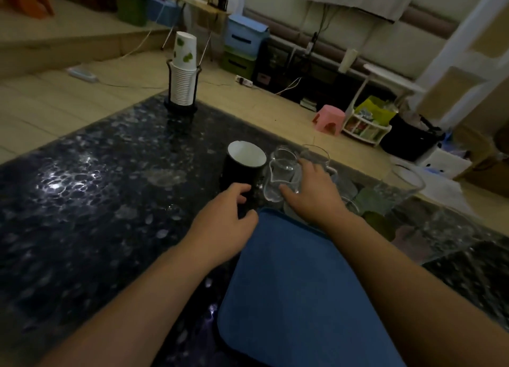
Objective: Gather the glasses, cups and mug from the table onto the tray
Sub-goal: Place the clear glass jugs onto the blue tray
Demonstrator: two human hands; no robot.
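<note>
A blue tray (297,289) lies on the dark patterned table (91,201) close in front of me. Just beyond its far edge stands a black mug (242,168) with a white inside. My left hand (225,229) curls around the mug's base, fingers touching it. Right of the mug stands a clear glass (281,171), and my right hand (311,190) wraps it from the right. A second clear glass (316,153) stands just behind that hand. More clear and greenish glasses (369,201) cluster further right, partly hidden.
A black wire holder with a stack of paper cups (183,74) stands at the table's far corner. A large clear glass vessel (405,182) sits near the right edge. Beyond the table are a pink stool (329,119), storage boxes and cables on the floor.
</note>
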